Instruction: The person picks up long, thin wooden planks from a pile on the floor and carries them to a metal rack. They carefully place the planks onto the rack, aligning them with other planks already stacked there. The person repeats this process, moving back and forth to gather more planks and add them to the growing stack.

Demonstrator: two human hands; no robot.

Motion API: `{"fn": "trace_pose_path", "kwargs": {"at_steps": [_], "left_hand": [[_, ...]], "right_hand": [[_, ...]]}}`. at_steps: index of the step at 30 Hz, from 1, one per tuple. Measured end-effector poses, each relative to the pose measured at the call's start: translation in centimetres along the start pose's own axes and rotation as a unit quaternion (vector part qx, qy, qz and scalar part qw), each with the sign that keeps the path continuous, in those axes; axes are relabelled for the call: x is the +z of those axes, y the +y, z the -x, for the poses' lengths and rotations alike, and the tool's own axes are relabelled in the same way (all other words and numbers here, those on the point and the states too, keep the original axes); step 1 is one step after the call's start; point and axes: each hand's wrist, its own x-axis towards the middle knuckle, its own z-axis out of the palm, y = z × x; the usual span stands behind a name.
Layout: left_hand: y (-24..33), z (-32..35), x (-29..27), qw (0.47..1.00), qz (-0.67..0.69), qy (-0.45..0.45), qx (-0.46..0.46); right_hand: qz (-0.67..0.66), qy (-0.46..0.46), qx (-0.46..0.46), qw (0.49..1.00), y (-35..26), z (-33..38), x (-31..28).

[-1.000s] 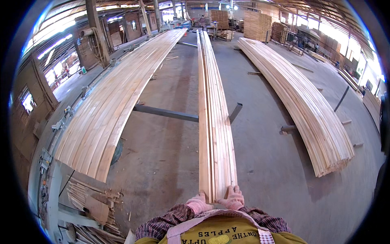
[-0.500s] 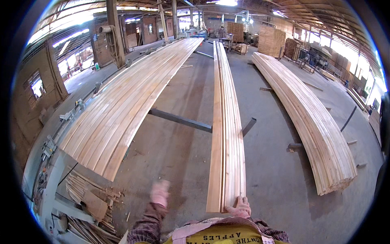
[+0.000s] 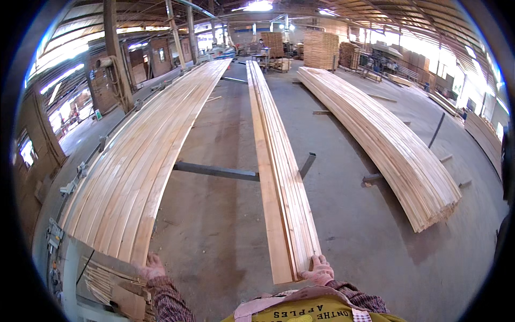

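A narrow stack of long pale wooden boards (image 3: 279, 177) runs away from me down the middle of the hall, resting on a dark metal crossbar (image 3: 214, 172). My right hand (image 3: 320, 270) grips the near end of this stack at its right corner. My left hand (image 3: 150, 266) has its fingers on the near end of a much wider bed of long boards (image 3: 139, 166) at my left, touching the rightmost board. I cannot tell whether it grips that board or only rests on it.
A third long pile of boards (image 3: 386, 139) lies on the concrete floor at the right. Scrap offcuts (image 3: 107, 284) sit in a bin at the lower left. Stacked timber (image 3: 321, 49) and machines stand at the far end. Posts line the left side.
Both hands held the middle stack's end a second ago. My left hand let go, swung out to the left and now lies on the wide board bed. My view turned left.
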Motion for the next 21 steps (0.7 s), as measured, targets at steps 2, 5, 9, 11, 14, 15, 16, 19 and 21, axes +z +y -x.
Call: {"fn": "trace_pose_path", "kwargs": {"at_steps": [2, 5, 9, 11, 14, 15, 16, 19, 21], "left_hand": [[1.5, 1.9, 1.1, 0.997, -0.037, 0.064, 0.037], [3.8, 0.5, -0.8, 0.990, -0.125, 0.063, 0.035], [3.2, 3.2, -2.4, 0.978, -0.205, 0.034, -0.001], [0.7, 6.3, -2.2, 0.973, -0.225, 0.022, -0.041], [-1.7, 7.9, -4.1, 0.965, -0.179, 0.018, -0.189], [-3.0, 7.7, -5.8, 0.949, -0.166, -0.018, -0.267], [-3.8, 7.6, -7.3, 0.926, -0.158, -0.056, -0.338], [-9.9, 16.9, -5.5, 0.880, -0.121, -0.019, -0.459], [-12.9, 14.8, -9.4, 0.799, -0.139, -0.075, -0.580]], "right_hand": [[0.006, -0.016, 0.002, 1.000, -0.8, 0.3, -0.6], [0.015, -0.014, -0.012, 1.000, -0.6, -0.1, 0.1], [0.023, -0.021, -0.021, 0.999, -0.8, -0.2, 0.0], [0.026, -0.023, -0.014, 0.999, -0.6, -0.2, -0.5], [0.033, -0.043, -0.015, 0.998, -0.8, -0.8, -0.7], [0.033, -0.049, -0.012, 0.998, -0.7, -0.7, -1.1], [0.033, -0.056, -0.014, 0.998, -0.8, -0.7, -1.5], [0.032, -0.071, -0.015, 0.997, -1.0, -0.8, -2.2], [0.022, -0.070, -0.026, 0.997, -1.0, -0.7, -2.0]]}}
